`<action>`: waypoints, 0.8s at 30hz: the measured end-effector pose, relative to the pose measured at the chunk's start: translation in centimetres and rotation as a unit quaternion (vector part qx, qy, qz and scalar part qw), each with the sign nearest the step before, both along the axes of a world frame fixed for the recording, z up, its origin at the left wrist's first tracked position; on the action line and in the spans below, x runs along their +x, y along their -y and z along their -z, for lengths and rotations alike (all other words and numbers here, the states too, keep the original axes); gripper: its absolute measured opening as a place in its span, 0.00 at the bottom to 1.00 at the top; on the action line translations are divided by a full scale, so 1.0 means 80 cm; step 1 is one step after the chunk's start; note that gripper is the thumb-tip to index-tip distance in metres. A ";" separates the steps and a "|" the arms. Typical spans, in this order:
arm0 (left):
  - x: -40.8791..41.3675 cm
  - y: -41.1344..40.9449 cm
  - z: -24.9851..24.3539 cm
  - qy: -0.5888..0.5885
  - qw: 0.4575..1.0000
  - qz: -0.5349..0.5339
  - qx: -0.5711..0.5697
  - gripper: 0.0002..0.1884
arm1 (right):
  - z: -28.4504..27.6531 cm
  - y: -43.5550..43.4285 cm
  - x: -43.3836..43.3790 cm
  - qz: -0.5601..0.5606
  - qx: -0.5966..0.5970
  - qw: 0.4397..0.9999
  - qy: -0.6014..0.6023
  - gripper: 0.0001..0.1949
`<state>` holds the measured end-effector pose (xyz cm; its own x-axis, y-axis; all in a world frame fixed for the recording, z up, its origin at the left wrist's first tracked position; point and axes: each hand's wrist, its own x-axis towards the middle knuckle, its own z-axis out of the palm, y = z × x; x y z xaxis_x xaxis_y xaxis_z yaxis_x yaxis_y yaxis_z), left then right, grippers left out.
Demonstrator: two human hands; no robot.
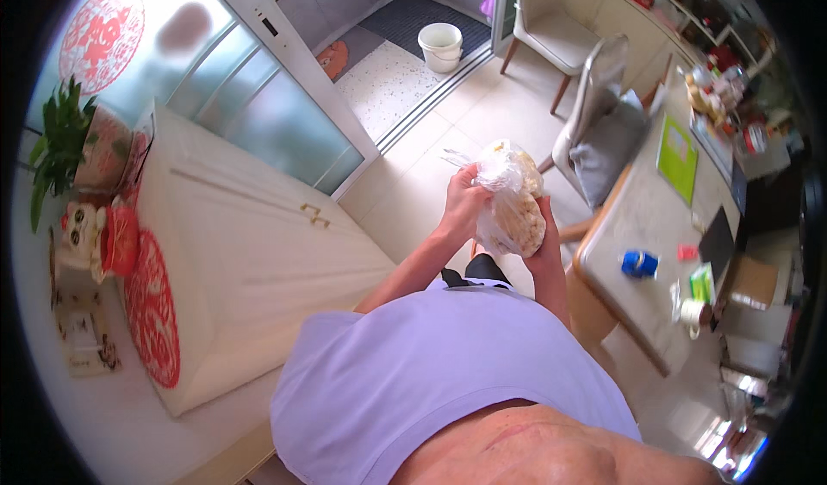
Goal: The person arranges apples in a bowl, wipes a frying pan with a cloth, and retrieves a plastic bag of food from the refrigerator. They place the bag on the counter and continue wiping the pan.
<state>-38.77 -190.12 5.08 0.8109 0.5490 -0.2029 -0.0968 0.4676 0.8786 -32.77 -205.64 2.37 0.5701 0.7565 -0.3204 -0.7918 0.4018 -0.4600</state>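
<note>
A clear plastic bag (512, 217), filled with small pale-beige lumpy pieces, is held up in front of my body. I cannot tell exactly what the pieces are. My left hand (466, 202) grips the gathered upper part of the bag, and a loose twist of plastic sticks out past its fingers. From the other side, my right hand (544, 239) supports the bag's bulging lower end; its fingers are partly hidden behind the bag.
To the right, a table (597, 259) carries a blue item (639, 264), a green booklet (677, 159) and a cup (692, 312). Chairs (585, 123) stand beyond it. A cream cabinet (258, 226) is at left. A white bucket (440, 49) stands past the sliding door (310, 129).
</note>
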 end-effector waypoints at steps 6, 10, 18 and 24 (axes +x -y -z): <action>0.162 -0.145 -0.014 -0.022 0.998 -0.067 -0.004 0.17 | 0.020 -0.161 0.197 -0.080 -0.026 0.996 -0.007 0.29; 0.223 -0.278 -0.041 0.022 0.988 -0.150 -0.010 0.15 | 0.005 -0.322 0.291 -0.161 -0.028 0.986 0.013 0.29; 0.326 -0.580 -0.015 0.069 0.959 -0.269 0.054 0.13 | 0.010 -0.658 0.411 -0.279 0.026 0.960 0.005 0.29; 0.413 -0.794 -0.015 0.064 0.955 -0.284 0.048 0.14 | 0.017 -0.873 0.506 -0.280 0.020 0.959 0.030 0.28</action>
